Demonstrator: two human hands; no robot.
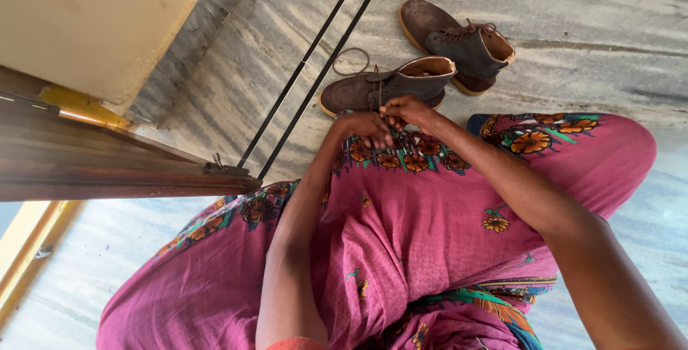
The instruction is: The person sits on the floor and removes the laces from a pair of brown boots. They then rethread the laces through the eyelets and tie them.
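Both hands meet at the near boot (387,86): left hand (369,128) and right hand (406,110) pinching its laces, toe pointing left beyond the fingertips, long axis left-right.

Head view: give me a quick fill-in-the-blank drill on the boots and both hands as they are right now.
1. Both hands, left hand and right hand, work at the laces of the nearer ___ boot.
2. The farther boot lies on the ___ floor, untouched.
3. A loose lace loop curls beside two dark ___ set in the floor.
4. The person's lap is covered by a ___ flowered garment.

Missing words: brown; marble; strips; pink
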